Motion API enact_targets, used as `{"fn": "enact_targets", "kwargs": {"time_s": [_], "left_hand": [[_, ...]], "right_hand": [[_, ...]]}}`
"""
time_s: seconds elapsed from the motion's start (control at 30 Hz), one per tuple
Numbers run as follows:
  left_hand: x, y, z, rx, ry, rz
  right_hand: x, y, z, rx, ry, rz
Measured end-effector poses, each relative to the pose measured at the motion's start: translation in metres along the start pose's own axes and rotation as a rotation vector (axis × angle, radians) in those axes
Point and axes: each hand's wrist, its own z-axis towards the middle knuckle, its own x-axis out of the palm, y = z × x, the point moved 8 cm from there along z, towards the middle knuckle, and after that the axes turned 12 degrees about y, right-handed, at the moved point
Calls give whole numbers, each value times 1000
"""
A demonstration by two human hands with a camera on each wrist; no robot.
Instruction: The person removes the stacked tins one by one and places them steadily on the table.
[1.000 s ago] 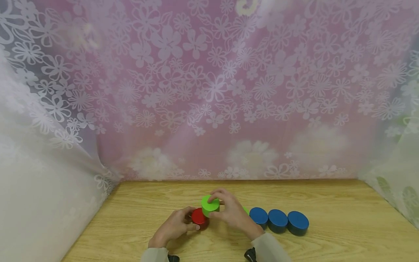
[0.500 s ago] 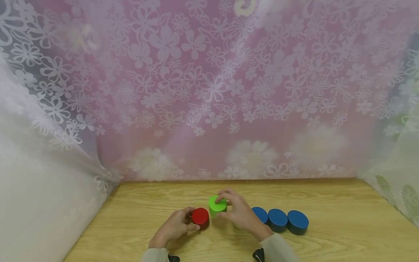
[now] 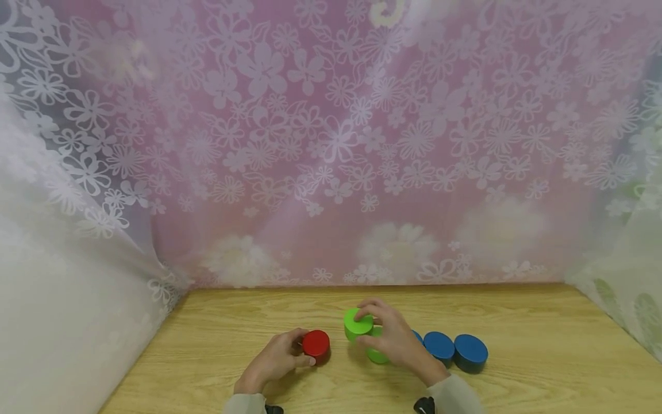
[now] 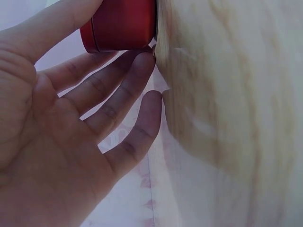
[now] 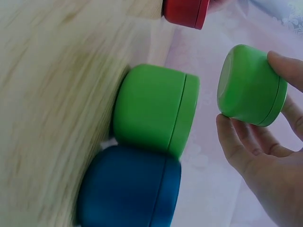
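Note:
My left hand holds a small round red tin on the wooden table, thumb on the near side and fingers behind. The left wrist view shows the tin's base at the table surface. In my right hand, a lidded green tin is pinched between thumb and fingers. The right wrist view shows this tin raised off the table, apart from the other tins. A second green tin stands on the table below my right hand, beside a blue tin.
Blue tins stand in a row at the right, the leftmost partly hidden by my right hand. A flowered curtain hangs behind the wooden table and along both sides.
My right hand has moved rightward with the green tin, away from the red tin. The second green tin shows more beneath it. My left hand and the red tin have stayed put.

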Motion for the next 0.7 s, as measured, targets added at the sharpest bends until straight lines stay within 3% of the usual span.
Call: {"fn": "enact_targets", "kwargs": {"time_s": [0.2, 0.47, 0.7], "left_hand": [[1, 0, 0, -4, 7, -22], [2, 2, -1, 4, 6, -14], [1, 1, -1, 3, 6, -11]], "right_hand": [[-9, -2, -8, -4, -10, 17], [-21, -3, -15, -31, -39, -53], [-23, -2, -19, -50, -14, -96]]}}
